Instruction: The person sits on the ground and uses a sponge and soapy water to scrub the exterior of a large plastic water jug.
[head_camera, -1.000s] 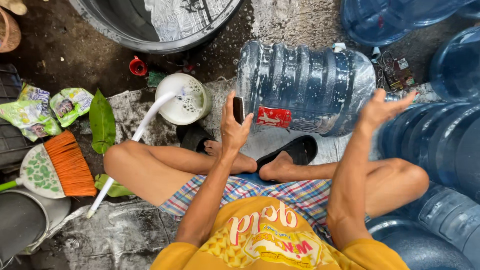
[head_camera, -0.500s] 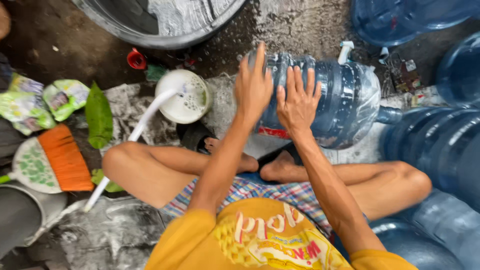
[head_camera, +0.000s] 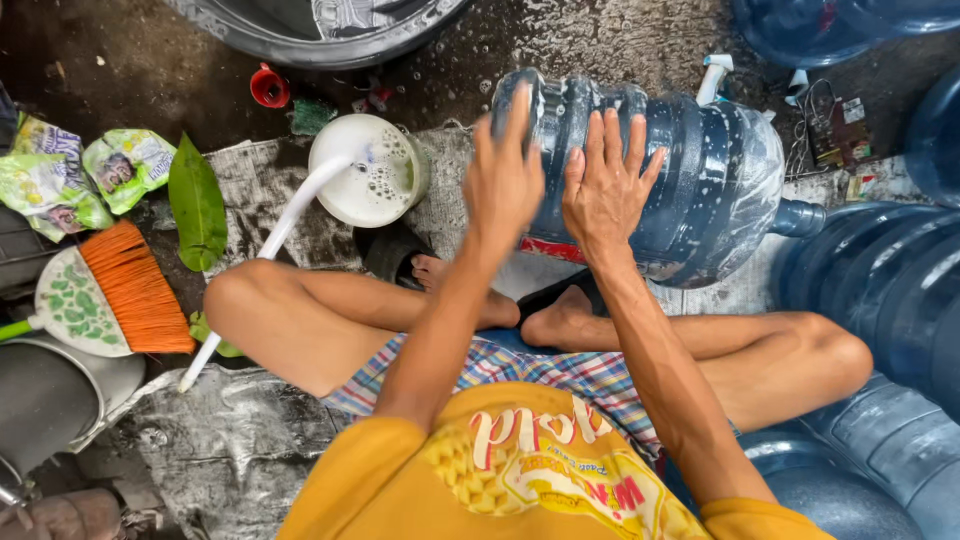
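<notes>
A big blue water jug (head_camera: 720, 170) lies on its side on the wet ground in front of my crossed legs, its neck pointing right. Both my hands rest on its left end. My left hand (head_camera: 505, 180) is blurred, its fingers stretched flat against the jug; what is under its palm is hidden. My right hand (head_camera: 605, 185) lies beside it with fingers spread flat on the jug's wall. Neither hand grips anything that I can see.
A white bowl of soapy water (head_camera: 385, 190) with a white hose (head_camera: 270, 245) sits left of the jug. Farther left lie an orange brush (head_camera: 125, 285), a green leaf (head_camera: 197, 200) and green packets (head_camera: 60, 175). More blue jugs (head_camera: 890, 290) crowd the right; a metal basin (head_camera: 300, 35) is at the top.
A second ago my left hand held a small dark thing upright and my right hand was lifted off to the right. Both hands have since come down side by side onto the jug.
</notes>
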